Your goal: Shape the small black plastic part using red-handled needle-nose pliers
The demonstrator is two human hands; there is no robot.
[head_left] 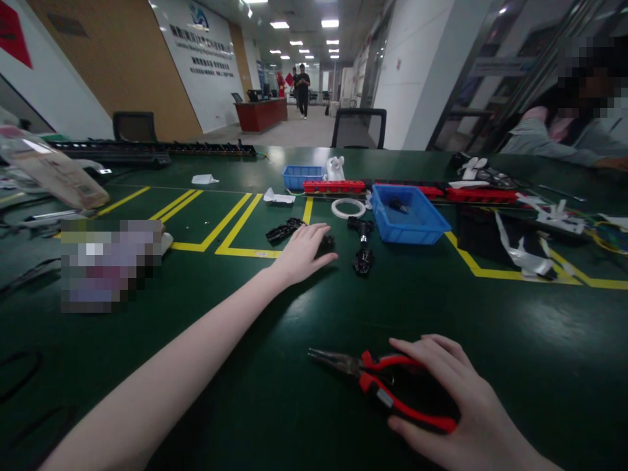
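Note:
My right hand [456,386] grips red-and-black needle-nose pliers [366,373] by their spread handles, low over the front of the green table. The jaws point left and look slightly parted. Farther out, my left hand [307,252] reaches over small black parts, fingers extended and thumb apart. One black part [284,230] lies just left of its fingers; another black piece [326,243] shows partly under the hand. To its right are a black connector-like part [362,229] and a smaller black piece [363,261].
Beyond the hands stand a blue bin [409,226] with a dark item inside, a roll of white tape [348,208], a small blue bin [301,175] and red strips [333,187]. A phone-like object [118,261] lies left. Scraps and cables [608,232] cover the right, near another person [564,134].

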